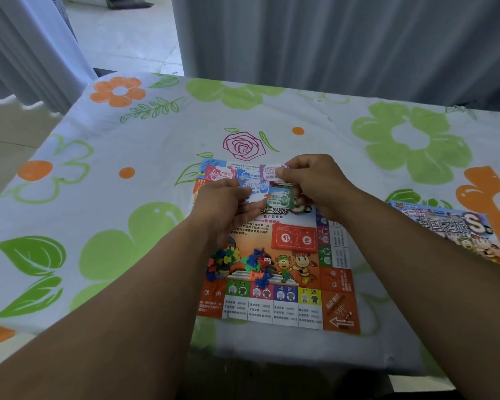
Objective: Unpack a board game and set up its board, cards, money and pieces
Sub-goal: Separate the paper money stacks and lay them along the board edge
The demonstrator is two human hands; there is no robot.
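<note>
Pinched between thumb and fingertips, a pale blue note (257, 191) is held at its edge by our left hand (223, 203), above the upper part of the board (338, 310). The board lies unfolded and flat on the flowered tablecloth (127, 140). A red note (218, 174) sits at its far left corner, with a blue note (247, 176) just beside it to the right. Nearer us on the left, the playing pieces (237, 262) lie in a loose mixed-colour heap on the board's central artwork. The red card deck (295, 238) is stacked on its printed space near the centre.

Our right hand (312, 183) grips the money stack (282, 199), green note uppermost. Its thumb and forefinger also pinch a purple note (269, 171) at the top. The box lid (451, 229) lies face up at the far right, well apart from the board.

We judge the current step to be sorting the money by denomination along the far edge. Board and cards appear placed; the pieces are not yet sorted. The next move calls for drawing the pale blue note clear of the stack without dragging its neighbours. We then lay it flat beside the notes already set down
</note>
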